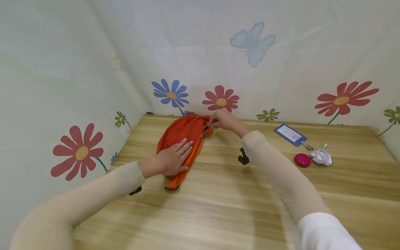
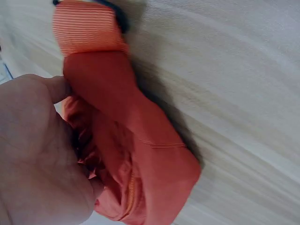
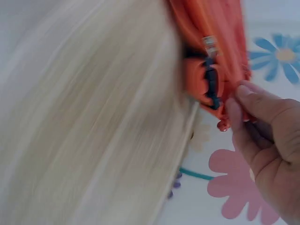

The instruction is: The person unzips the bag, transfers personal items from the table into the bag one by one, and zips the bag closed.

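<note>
An orange-red fabric bag (image 1: 179, 132) with a zipper lies on the table near its back edge. My left hand (image 1: 170, 160) rests flat on the bag, fingers straight. In the left wrist view, the left thumb touches the bag beside its orange webbing strap (image 2: 86, 30). At the bag's far end, my right hand (image 1: 225, 119) pinches the fabric between thumb and fingers. Close to those fingertips, the right wrist view shows a metal zipper slider (image 3: 210, 44) and a dark strap fitting (image 3: 212, 84).
On the right of the wooden table (image 1: 206, 215) lie a blue-framed card holder (image 1: 290, 134), a round magenta case (image 1: 302, 160) and a coiled white cable (image 1: 321, 157). A floral curtain (image 1: 193, 62) stands behind the table. Small black pieces (image 1: 243, 157) show near both sleeves.
</note>
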Tool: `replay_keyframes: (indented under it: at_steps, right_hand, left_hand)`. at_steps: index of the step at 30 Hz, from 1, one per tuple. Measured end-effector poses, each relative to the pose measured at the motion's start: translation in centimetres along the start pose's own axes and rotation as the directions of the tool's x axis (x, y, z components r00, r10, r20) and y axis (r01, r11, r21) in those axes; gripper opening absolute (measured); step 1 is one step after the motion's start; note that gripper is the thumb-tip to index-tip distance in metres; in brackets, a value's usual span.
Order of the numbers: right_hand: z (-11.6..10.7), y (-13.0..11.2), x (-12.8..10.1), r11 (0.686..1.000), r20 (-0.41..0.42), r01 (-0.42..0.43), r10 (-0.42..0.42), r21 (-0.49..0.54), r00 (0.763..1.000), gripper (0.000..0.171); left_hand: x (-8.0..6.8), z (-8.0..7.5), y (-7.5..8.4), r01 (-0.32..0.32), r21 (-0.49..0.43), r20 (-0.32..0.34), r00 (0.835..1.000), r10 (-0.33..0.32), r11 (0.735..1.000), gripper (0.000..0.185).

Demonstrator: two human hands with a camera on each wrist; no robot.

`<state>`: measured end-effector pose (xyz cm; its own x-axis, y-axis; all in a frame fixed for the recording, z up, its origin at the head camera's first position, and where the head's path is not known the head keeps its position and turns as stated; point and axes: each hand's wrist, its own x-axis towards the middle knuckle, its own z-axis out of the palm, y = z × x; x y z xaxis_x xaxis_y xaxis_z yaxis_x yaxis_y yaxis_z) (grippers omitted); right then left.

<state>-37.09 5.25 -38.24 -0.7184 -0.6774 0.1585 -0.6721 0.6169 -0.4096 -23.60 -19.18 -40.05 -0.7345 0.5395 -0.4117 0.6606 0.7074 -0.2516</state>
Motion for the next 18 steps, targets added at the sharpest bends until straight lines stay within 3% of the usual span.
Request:
replay_keyframes:
  at_steps: [6, 11, 16, 18]
  right_hand:
    - [-0.3, 0.7, -0.7, 0.998, 0.051, 0.003, -0.007, 0.065, 0.999, 0.012]
    - [-0.5, 0.6, -0.6, 0.997, 0.086, -0.016, 0.009, 0.081, 0.996, 0.012]
    - [-0.8, 0.4, 0.0, 0.997, 0.129, -0.009, 0.000, 0.075, 0.992, 0.012]
    - [-1.1, 0.4, 0.4, 0.999, 0.099, 0.018, -0.023, 0.049, 0.995, 0.011]
  left_hand:
    - [1.0, -1.5, -0.8, 0.014, -0.181, 0.011, 1.000, -0.012, 0.983, 0.081]
    - [2.7, -2.7, -2.5, 0.010, -0.228, -0.001, 1.000, -0.011, 0.974, 0.088]
    - [3.1, -2.6, -3.4, 0.009, -0.333, 0.056, 0.998, 0.011, 0.943, 0.094]
    - [2.9, -2.3, -3.3, -0.006, -0.356, 0.058, 0.998, 0.028, 0.935, 0.095]
